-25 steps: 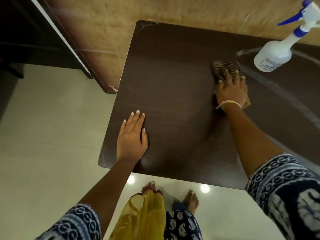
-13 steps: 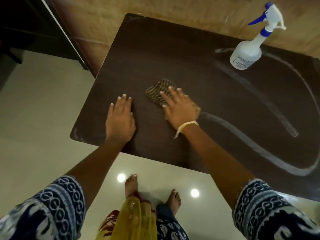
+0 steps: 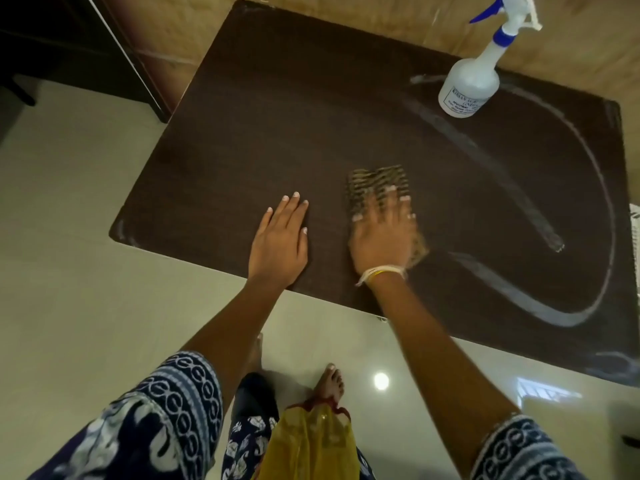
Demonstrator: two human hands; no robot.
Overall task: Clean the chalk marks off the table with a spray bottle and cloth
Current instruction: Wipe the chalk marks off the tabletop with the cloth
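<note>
A dark brown table (image 3: 263, 109) carries white chalk marks (image 3: 540, 310) that curve across its right half. My right hand (image 3: 381, 240) lies flat on a striped brown cloth (image 3: 377, 183), pressing it onto the table near the front edge; the hand is blurred. The cloth sticks out beyond the fingertips and at the right side of the palm. My left hand (image 3: 280, 240) rests flat on the bare table just left of it, fingers together, holding nothing. A white spray bottle (image 3: 469, 84) with a blue trigger stands upright at the back right of the table.
A wooden wall panel (image 3: 346, 19) runs behind the table. Pale glossy floor tiles (image 3: 69, 271) lie to the left and in front, with my bare feet (image 3: 330, 381) below the table's front edge. Dark furniture (image 3: 52, 36) stands at the upper left.
My right hand has swept the cloth from the table's back right toward the front, left past the middle, then a little back right. My left hand stayed flat on the table.
</note>
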